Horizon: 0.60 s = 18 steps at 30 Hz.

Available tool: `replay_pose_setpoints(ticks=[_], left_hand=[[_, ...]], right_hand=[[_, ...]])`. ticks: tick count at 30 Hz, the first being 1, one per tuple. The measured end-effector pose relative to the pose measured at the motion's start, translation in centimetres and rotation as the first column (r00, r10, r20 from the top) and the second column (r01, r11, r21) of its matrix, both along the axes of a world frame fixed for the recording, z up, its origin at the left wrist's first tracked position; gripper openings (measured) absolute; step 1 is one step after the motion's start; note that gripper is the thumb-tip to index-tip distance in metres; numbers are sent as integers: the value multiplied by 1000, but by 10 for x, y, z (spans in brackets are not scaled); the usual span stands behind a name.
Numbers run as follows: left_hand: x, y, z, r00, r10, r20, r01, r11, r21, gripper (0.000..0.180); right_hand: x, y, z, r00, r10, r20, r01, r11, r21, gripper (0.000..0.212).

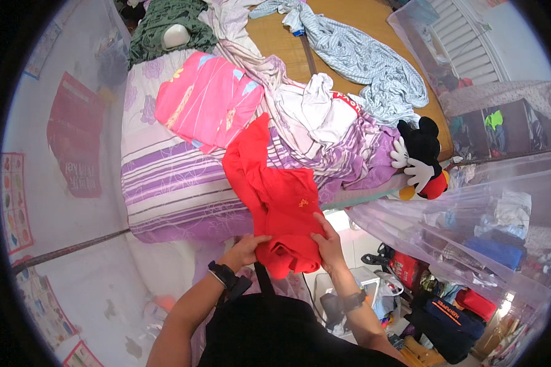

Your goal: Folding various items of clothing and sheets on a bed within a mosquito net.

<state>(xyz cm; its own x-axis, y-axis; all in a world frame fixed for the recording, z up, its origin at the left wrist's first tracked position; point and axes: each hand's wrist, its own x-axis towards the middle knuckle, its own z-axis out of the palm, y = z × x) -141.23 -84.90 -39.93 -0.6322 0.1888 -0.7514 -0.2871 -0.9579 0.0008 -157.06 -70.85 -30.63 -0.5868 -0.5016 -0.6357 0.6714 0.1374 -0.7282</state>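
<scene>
We have a red top (284, 205) in front of us at the near edge of the bed (159, 211), its lower end bunched between our hands while the rest, with one sleeve, stretches away over the purple-striped cover. Our left grip (243, 251) is closed on the left side of the bunched cloth, thumb on top; our right grip (330, 248) holds the opposite side more loosely, thumb against the fabric and fingers reaching along its edge. Just beyond the sleeve we see a pink bundle (208, 101), and to its right a crumpled white shirt (318, 113). A pale blue striped cloth (364, 58) lies farther back, and a black plush toy (423, 147) with white gloves sits near the right corner.
</scene>
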Motion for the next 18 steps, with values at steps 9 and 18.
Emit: replay_pose_setpoints(ticks=[9,18], left_hand=[[-19,-41,-34,932,338,-129,-341,940,-5,45],[-79,-15,-33,897,370,-244,-333,926,180,70]], right_hand=[[-4,17,109,771,554,-314,-481,830,282,35],[2,58,198,814,219,-538,-103,966,237,28]])
